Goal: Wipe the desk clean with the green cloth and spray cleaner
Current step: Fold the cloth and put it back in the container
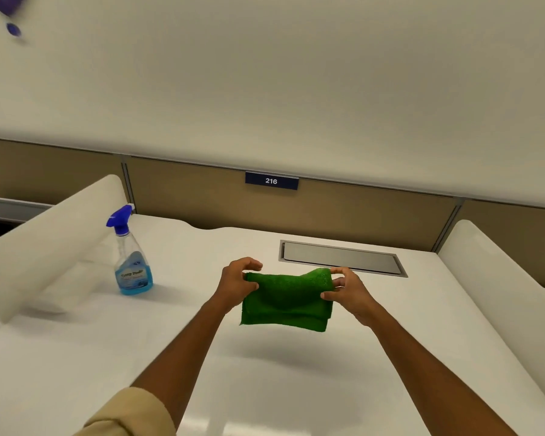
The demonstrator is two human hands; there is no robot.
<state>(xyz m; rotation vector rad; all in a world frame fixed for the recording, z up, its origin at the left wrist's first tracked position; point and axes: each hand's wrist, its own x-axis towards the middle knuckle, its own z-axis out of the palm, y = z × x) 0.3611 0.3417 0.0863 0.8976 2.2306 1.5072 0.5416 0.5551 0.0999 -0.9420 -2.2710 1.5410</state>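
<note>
Both forearms reach in from the desk's (pixel 76 341) near edge, a rolled tan sleeve (pixel 132 413) cut off at the bottom, and the left hand (pixel 238 283) and right hand (pixel 348 289) each pinch an upper corner of the folded cloth (pixel 285 300), held above the desk's middle with its lower edge hanging free. Toward the far left corner stands the spray (pixel 131 256), its label too blurred to read. By the far edge lies a grey hatch (pixel 340 258), and the panel behind bears a tag (pixel 271 180) reading 216.
</note>
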